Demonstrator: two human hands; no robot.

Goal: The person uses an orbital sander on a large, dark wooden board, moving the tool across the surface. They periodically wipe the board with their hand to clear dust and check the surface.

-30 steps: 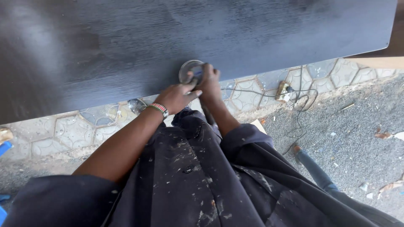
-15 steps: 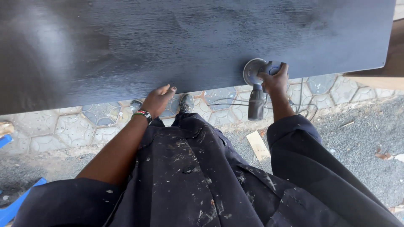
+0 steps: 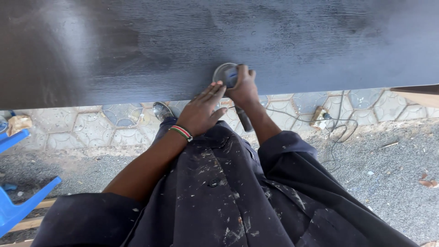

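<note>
A wide dark tabletop (image 3: 137,45), black with a fine brushed grain, fills the upper half of the frame, its near edge running from left to right just above the middle. At the centre of that edge sits a handheld power sander (image 3: 227,75) with a round grey disc pressed flat on the dark surface; its dark body slants down and right below the edge. The right hand (image 3: 242,87) is wrapped around the head of the tool, its grip closed tight on the sander. The left hand (image 3: 201,112) lies just beside it to the lower left, fingers stretched out and its grip wide, the fingertips reaching the disc's rim and the tabletop edge; whether they press on the tool cannot be told. A red, white and green beaded bracelet (image 3: 181,132) circles the left wrist. Both arms come out of dark paint-flecked overalls (image 3: 228,196) in the lower half of the frame. Beneath the tabletop, patterned paving stones (image 3: 91,128) meet grey gravel (image 3: 388,169). A thin cable (image 3: 338,132) trails over the ground at centre right, and a blue plastic piece (image 3: 13,206) stands at the lower left.
</note>
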